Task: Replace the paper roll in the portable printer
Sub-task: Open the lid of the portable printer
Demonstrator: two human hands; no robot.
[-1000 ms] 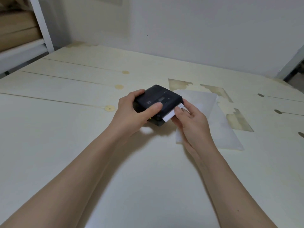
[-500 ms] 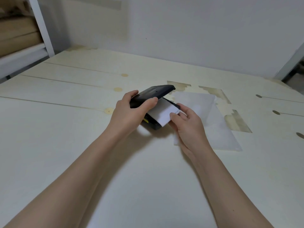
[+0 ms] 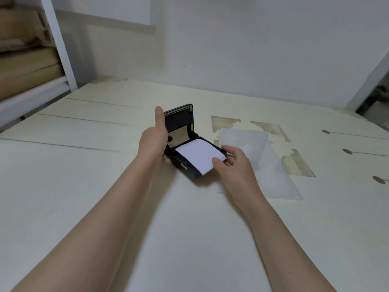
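A small black portable printer [image 3: 190, 169] lies on the pale wooden table, its lid [image 3: 179, 120] swung up and standing almost upright. My left hand [image 3: 153, 138] holds the lid's left edge, thumb along the top. A white strip of paper [image 3: 197, 158] comes out of the open compartment and lies over the printer's front. My right hand [image 3: 231, 165] pinches the strip's free end between thumb and fingers. The roll itself is hidden under the paper.
A clear plastic bag [image 3: 265, 165] lies flat on the table just right of the printer. The table [image 3: 84, 165] has worn brown patches at the back right. A white shelf frame [image 3: 61, 45] with cardboard stands at the far left.
The lid went from shut to fully raised under my left hand. My right hand has drawn more paper out over the printer's front.
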